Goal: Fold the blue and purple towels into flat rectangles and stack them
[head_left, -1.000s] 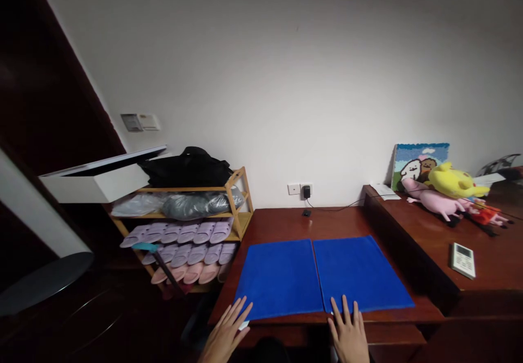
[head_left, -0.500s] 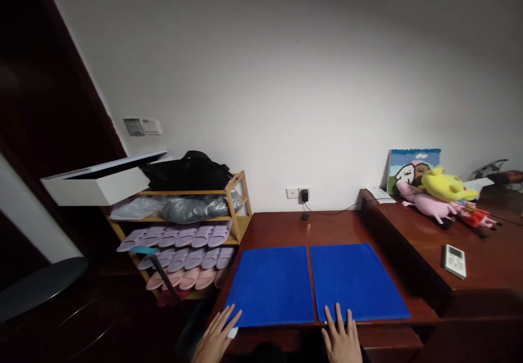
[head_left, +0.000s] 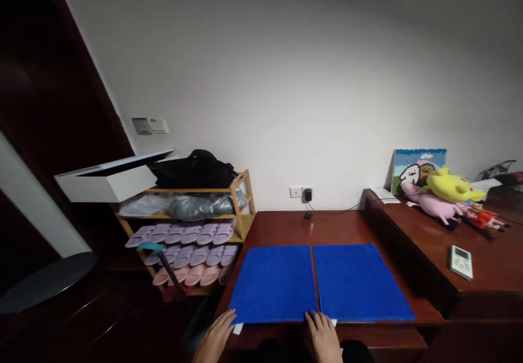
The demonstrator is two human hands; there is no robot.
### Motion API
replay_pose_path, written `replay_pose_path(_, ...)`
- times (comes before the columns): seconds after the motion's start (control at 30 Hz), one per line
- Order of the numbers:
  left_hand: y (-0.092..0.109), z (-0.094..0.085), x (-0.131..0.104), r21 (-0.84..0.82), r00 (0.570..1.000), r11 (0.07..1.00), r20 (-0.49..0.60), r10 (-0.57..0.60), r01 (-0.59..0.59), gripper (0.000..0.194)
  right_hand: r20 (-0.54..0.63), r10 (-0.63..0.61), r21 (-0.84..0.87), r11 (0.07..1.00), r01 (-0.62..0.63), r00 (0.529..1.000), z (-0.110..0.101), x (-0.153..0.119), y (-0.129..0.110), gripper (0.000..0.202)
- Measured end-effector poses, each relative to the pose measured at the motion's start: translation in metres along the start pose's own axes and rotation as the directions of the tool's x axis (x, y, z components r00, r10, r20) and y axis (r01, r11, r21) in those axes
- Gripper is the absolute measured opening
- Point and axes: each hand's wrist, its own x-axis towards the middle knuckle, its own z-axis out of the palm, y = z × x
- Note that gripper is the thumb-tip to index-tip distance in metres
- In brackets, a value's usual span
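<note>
Purple slippers (head_left: 192, 233) and pink slippers (head_left: 195, 276) on a wooden rack (head_left: 246, 224), left of the desk (head_left: 281, 227).

Left hand (head_left: 214, 338): fingers close together, tips at the near left corner of the left blue cloth (head_left: 273, 284). Pinch not confirmed; thumb hidden. White tag (head_left: 238, 328) pokes out just beside it.

Left cloth: flat on the desk, directly forward of both hands. Near edge runs crosswise from one hand to the other. No long axis can be made out; outline roughly square. Left hand is nearer the near left corner, right hand nearer the near right.

Right hand (head_left: 324, 340): fingers bent, near each other, tips at that near right corner. Whether it pinches fabric, cannot tell.

Right blue cloth (head_left: 362, 281): flat, narrow strip of desk between it and its neighbour; second tag (head_left: 334, 322) at its near edge, beside the right hand. Farther right, a remote (head_left: 461, 262) and plush toys (head_left: 455, 186) on the higher surface.

Change vs. preceding frame: left fingers were spread, now drawn together. Right fingers were spread over the right cloth's near edge, now bent and shifted to the left cloth's corner. Both cloths still lie flat.
</note>
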Motion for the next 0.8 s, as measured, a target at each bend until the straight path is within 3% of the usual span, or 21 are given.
replay_pose_path(0.17, 0.007, -0.022, 0.002, 0.02, 0.999, 0.999, 0.001, -0.047, 0.047, 0.043, -0.122, -0.075, -0.045, 0.997, 0.07, 0.99, -0.024, 0.011, -0.005, 0.043)
replay_pose_path(0.3, 0.02, -0.061, 0.024, 0.038, 0.998, 0.999, -0.057, -0.034, 0.037, 0.04, -0.153, -0.09, 0.004, 0.996, 0.091, 0.984, -0.082, 0.034, 0.002, 0.049)
replay_pose_path(0.4, 0.037, -0.103, 0.05, -0.027, 0.995, 0.998, -0.08, -0.062, 0.06, 0.04, -0.147, -0.15, 0.033, 0.987, 0.157, 0.978, -0.141, 0.058, 0.014, 0.056)
replay_pose_path(0.47, 0.053, -0.137, 0.068, -0.119, 0.996, 0.99, -0.037, -0.079, 0.074, 0.039, -0.182, -0.197, 0.036, 0.978, 0.206, 0.963, -0.182, 0.073, 0.025, 0.055)
replay_pose_path(0.67, 0.116, -0.252, 0.107, -0.349, 0.962, 0.918, 0.255, -0.101, 0.189, 0.024, -0.247, -0.349, -0.064, 0.937, 0.344, 0.904, -0.295, 0.093, 0.058, 0.048)
replay_pose_path(0.73, 0.137, -0.283, 0.115, -0.39, 0.945, 0.897, 0.318, -0.082, 0.209, 0.024, -0.233, -0.389, -0.102, 0.921, 0.376, 0.891, -0.324, 0.092, 0.068, 0.049)
replay_pose_path(0.8, 0.154, -0.302, 0.121, -0.435, 0.922, 0.87, 0.384, -0.056, 0.234, 0.024, -0.235, -0.413, -0.13, 0.911, 0.392, 0.88, -0.345, 0.087, 0.08, 0.05)
